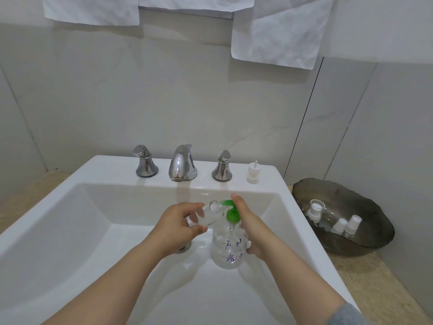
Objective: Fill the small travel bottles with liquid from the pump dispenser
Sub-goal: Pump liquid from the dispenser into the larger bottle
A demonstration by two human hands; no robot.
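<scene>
Over the white sink basin (70,207), my right hand (251,231) grips a clear pump dispenser (228,249) with a green pump head and purple writing; its forefinger lies on top of the pump head. My left hand (181,225) holds a small clear travel bottle (210,212), tilted, with its open mouth right at the green nozzle. A white bottle cap with a thin tube (253,172) stands on the sink ledge at the right.
A chrome faucet (182,165) with two handles (144,164) (222,168) lines the back ledge. A dark glass bowl (365,245) on the counter at right holds three white-capped small bottles (341,225). White towels (278,31) hang on the wall above.
</scene>
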